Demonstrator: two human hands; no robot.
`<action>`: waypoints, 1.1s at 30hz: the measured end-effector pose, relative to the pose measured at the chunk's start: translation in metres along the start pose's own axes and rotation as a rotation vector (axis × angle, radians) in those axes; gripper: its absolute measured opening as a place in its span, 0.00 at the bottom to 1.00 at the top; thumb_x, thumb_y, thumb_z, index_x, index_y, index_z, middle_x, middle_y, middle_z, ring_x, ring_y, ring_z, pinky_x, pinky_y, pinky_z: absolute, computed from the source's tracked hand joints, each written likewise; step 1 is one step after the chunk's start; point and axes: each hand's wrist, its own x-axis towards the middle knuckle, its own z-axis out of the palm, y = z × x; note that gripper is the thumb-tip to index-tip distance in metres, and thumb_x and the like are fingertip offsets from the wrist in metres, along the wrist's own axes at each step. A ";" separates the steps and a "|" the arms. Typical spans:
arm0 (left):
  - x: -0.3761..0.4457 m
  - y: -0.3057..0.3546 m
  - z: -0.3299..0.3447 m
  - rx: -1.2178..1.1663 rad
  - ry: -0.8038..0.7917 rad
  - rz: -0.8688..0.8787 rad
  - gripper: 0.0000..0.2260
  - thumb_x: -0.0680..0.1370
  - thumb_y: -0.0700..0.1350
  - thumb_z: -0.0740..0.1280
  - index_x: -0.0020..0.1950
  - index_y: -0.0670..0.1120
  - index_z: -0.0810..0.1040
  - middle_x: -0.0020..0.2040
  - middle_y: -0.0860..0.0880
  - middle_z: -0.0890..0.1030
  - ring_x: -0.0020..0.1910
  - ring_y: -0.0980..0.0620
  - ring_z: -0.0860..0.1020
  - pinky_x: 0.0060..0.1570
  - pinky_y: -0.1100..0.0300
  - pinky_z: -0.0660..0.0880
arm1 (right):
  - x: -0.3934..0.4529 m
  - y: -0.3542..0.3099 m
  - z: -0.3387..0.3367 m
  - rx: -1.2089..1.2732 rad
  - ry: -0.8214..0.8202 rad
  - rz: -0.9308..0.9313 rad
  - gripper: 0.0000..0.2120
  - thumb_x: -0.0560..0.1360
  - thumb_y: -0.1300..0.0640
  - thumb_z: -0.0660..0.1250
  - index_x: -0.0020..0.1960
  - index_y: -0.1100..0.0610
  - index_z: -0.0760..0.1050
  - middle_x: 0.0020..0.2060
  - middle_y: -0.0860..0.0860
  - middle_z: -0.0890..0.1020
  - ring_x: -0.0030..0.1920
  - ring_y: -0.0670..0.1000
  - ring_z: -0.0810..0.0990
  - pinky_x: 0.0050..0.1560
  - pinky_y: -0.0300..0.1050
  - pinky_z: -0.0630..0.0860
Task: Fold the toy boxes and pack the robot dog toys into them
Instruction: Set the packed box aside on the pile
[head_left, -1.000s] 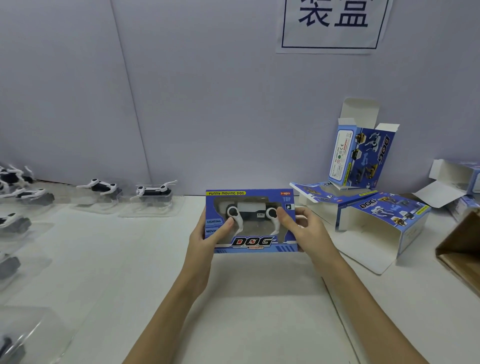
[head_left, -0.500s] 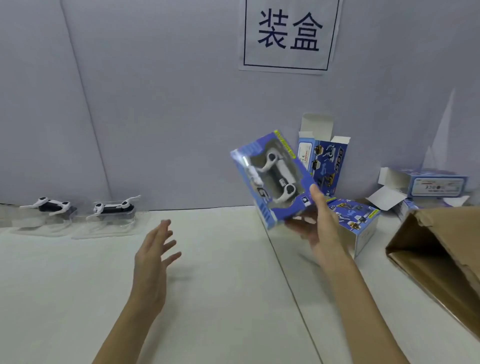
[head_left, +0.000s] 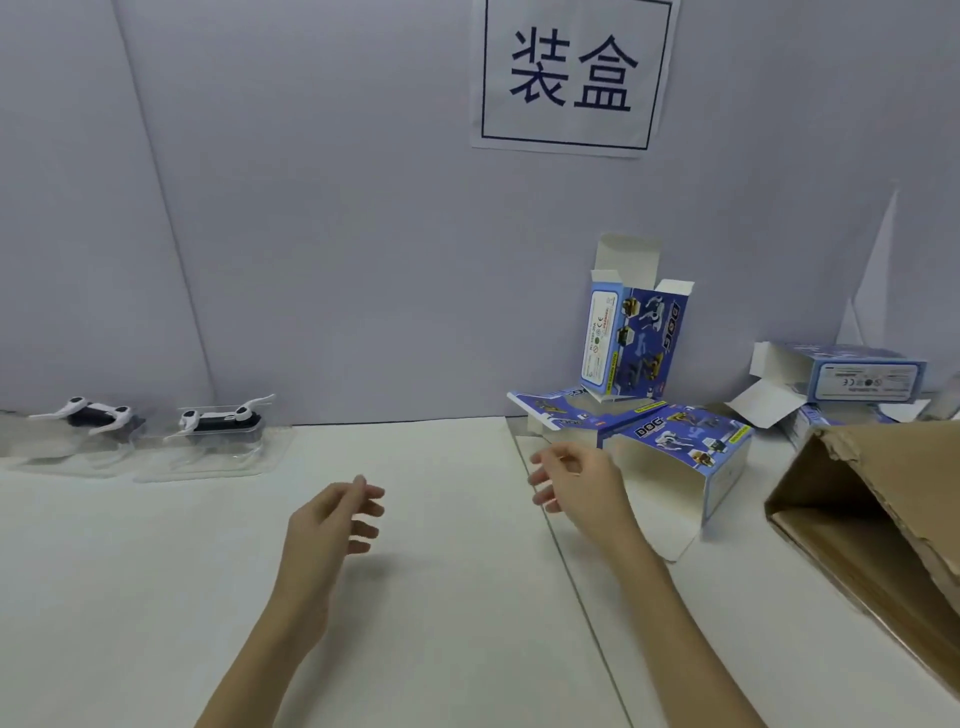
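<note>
Gaping at the right edge, a brown cardboard carton (head_left: 878, 525) lies on the white surface (head_left: 447, 597). Beside it, unfolded blue toy boxes marked "DOG" (head_left: 680, 452) lie open-ended, one standing upright (head_left: 631, 343) by the wall under a sign reading "装盒" (head_left: 571, 73). Far left, two robot dog toys (head_left: 218, 418) sit in clear trays. Both hands, left (head_left: 327, 525) and right (head_left: 576, 483), hover loosely curled, holding nothing.

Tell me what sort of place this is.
Probably a toy-packing workstation: a wall sign reading 装盒, half-folded blue DOG boxes, robot dog toys in clear trays, and a brown shipping carton.
</note>
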 end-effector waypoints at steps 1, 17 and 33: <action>-0.001 -0.003 0.001 0.086 0.004 0.038 0.13 0.84 0.50 0.66 0.46 0.48 0.86 0.42 0.51 0.85 0.39 0.49 0.81 0.43 0.55 0.77 | -0.003 0.004 0.006 -0.159 -0.067 -0.026 0.10 0.82 0.58 0.65 0.45 0.54 0.82 0.37 0.50 0.86 0.31 0.48 0.83 0.35 0.41 0.79; -0.002 -0.037 0.004 1.231 -0.242 0.400 0.13 0.85 0.58 0.56 0.68 0.57 0.69 0.64 0.57 0.67 0.64 0.52 0.65 0.61 0.55 0.61 | 0.000 0.024 0.021 -0.905 0.283 -0.329 0.09 0.78 0.62 0.69 0.57 0.62 0.84 0.75 0.65 0.68 0.76 0.67 0.65 0.74 0.60 0.61; 0.001 -0.043 0.005 1.173 -0.237 0.414 0.21 0.83 0.60 0.59 0.75 0.58 0.64 0.66 0.56 0.65 0.66 0.52 0.65 0.59 0.58 0.58 | -0.006 -0.011 -0.005 -0.545 0.707 -0.445 0.23 0.72 0.64 0.61 0.65 0.61 0.81 0.63 0.57 0.80 0.62 0.64 0.73 0.62 0.60 0.67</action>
